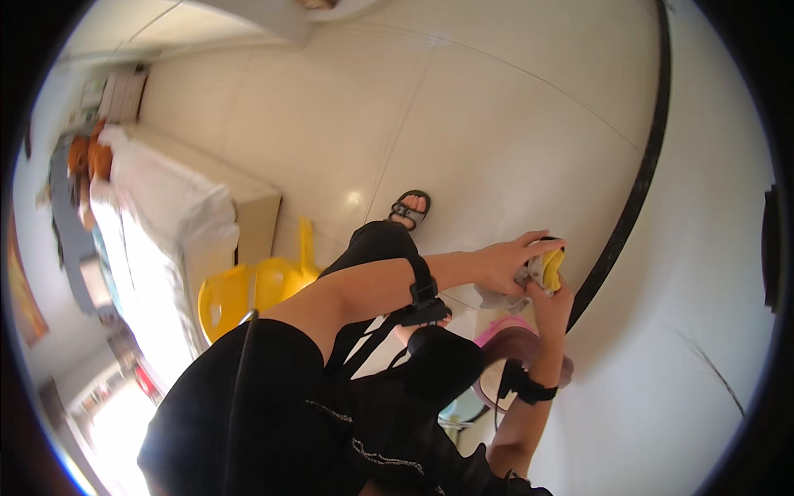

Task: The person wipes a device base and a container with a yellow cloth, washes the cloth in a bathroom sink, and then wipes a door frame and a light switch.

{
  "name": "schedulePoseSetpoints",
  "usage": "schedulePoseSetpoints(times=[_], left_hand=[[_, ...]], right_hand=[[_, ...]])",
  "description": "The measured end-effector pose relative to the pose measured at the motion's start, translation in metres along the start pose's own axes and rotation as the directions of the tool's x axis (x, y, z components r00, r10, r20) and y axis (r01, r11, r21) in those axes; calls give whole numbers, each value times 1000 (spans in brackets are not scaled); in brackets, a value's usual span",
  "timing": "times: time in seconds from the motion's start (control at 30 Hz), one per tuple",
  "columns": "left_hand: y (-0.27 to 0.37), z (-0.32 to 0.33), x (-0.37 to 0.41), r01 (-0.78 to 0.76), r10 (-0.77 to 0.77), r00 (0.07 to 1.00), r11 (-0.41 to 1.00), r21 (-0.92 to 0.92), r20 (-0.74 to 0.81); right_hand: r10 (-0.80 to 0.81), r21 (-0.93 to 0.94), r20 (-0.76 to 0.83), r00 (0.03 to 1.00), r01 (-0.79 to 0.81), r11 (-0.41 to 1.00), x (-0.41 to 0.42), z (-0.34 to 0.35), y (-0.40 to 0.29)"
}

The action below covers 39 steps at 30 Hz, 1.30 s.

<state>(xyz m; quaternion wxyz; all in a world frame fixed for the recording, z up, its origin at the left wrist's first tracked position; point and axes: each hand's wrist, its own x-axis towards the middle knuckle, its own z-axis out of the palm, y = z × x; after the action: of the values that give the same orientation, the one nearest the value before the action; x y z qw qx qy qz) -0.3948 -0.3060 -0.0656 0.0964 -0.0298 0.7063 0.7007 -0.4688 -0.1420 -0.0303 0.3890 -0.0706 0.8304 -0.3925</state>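
A small bundle with a yellow piece (pixel 551 273) and crumpled greyish-white material (pixel 530 270) is held in front of me, close to the wall. My left hand (pixel 505 265) grips it from the left, thumb and fingers spread around its side. From below, my right hand (pixel 551 304) pinches its lower edge with the fingertips. A dark rim shows at the bundle's top. What the bundle is made of, I cannot tell. Part of the greyish material hangs loose beneath my left hand. Black straps with small devices are on both my arms.
Below my right forearm stand pink and brownish containers (pixel 521 344), partly hidden. A yellow plastic chair (pixel 226 294) is at the left, beside a bed with white bedding (pixel 167 198). A black skirting strip (pixel 645 180) runs along the white wall (pixel 701 260). My sandalled foot (pixel 410 209) rests on the tiled floor (pixel 496 124).
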Motion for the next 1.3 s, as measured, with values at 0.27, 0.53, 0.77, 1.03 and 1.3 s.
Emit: schedulePoseSetpoints(times=[0.27, 0.53, 0.77, 1.03, 1.3], left_hand=[[24, -133, -198, 369, -244, 624, 929, 5, -742], [16, -129, -550, 934, -322, 101, 357, -22, -941], [-72, -52, -605, 966, -712, -201, -31, -257, -673], [-101, 9, -638, 964, -759, 35, -146, 222, -650], [-73, 24, -638, 965, -930, 138, 50, 256, -341]], right_hand=[[302, -90, 117, 946, -293, 952, -38, -1, -39], [227, -159, 252, 941, -191, 969, -54, 25, -59], [194, -324, 260, 946, -104, 940, -63, 39, -103], [178, -417, 109, 978, -118, 901, -87, 43, -123], [235, -359, -28, 971, -230, 904, -150, 65, -208]])
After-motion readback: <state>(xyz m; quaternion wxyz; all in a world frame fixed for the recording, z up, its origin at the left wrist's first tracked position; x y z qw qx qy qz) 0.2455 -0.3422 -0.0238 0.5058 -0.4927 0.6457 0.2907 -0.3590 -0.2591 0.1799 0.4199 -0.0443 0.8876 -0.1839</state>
